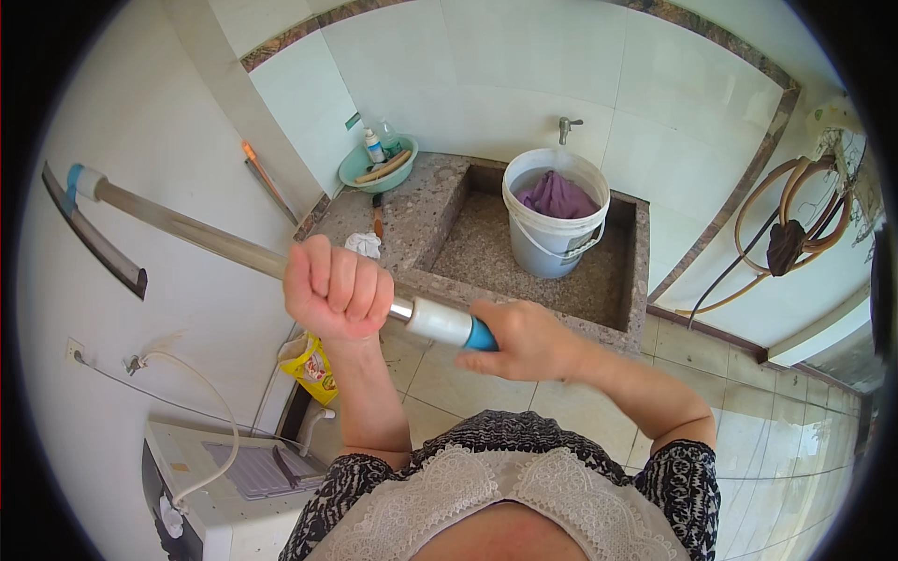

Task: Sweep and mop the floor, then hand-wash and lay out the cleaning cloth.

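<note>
My left hand (338, 289) is wrapped around the metal pole of a long-handled squeegee (200, 235). Lower along the same pole, my right hand (527, 340) grips its handle at the blue part, next to a white sleeve (440, 321). The pole slants up to the left, ending in a blue and white joint with a dark, narrow squeegee head (95, 235) in front of the white wall. Beyond my hands, a white bucket (554, 245) stands in a stone sink (463, 252), holding water and a purple cloth (559, 196).
A tap (567, 130) juts above the bucket. On the ledge are a green basin (382, 184) with bottles, a brush (378, 214) and a white cloth (363, 244). A washing machine (259, 519), yellow bag (309, 368) and coiled hose (747, 210) are around me.
</note>
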Motion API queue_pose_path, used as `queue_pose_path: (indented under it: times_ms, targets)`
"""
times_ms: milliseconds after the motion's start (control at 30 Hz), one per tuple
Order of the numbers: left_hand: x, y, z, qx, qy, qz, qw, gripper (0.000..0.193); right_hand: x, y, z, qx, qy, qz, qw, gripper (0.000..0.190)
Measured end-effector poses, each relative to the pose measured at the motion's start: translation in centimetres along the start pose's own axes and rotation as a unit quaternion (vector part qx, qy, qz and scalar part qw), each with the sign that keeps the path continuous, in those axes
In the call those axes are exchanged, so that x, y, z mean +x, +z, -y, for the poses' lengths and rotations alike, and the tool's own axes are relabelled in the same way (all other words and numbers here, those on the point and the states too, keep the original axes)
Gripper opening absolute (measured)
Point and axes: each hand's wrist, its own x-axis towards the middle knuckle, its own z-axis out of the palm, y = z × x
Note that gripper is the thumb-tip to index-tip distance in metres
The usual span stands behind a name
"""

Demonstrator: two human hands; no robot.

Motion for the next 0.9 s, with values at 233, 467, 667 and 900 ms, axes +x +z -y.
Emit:
queue_pose_path:
  times_ms: [233,467,667,900]
  targets:
    - [-0.3,0.6,1.6,-0.081,-0.023,0.21,0.974,0.044,2.7,-1.8,1.2,0.578,0.102,0.447,0.675,0.035]
    - [-1.5,0.8,2.0,0.037,0.002,-0.111,0.993,0.045,0.8,2.2,1.6,0.107,-0.042,-0.023,0.993,0.036]
    - [-0.6,0.3,1.0,0.088,0.018,-0.107,0.99,0.044,1.6,1.0,0.3,0.1,-0.061,-0.025,0.993,0.044]
    - [0.0,0.6,-0.3,0.008,0.017,0.023,1.0,0.04,1.6,-1.1,-2.9,0.562,0.096,0.441,0.694,0.029]
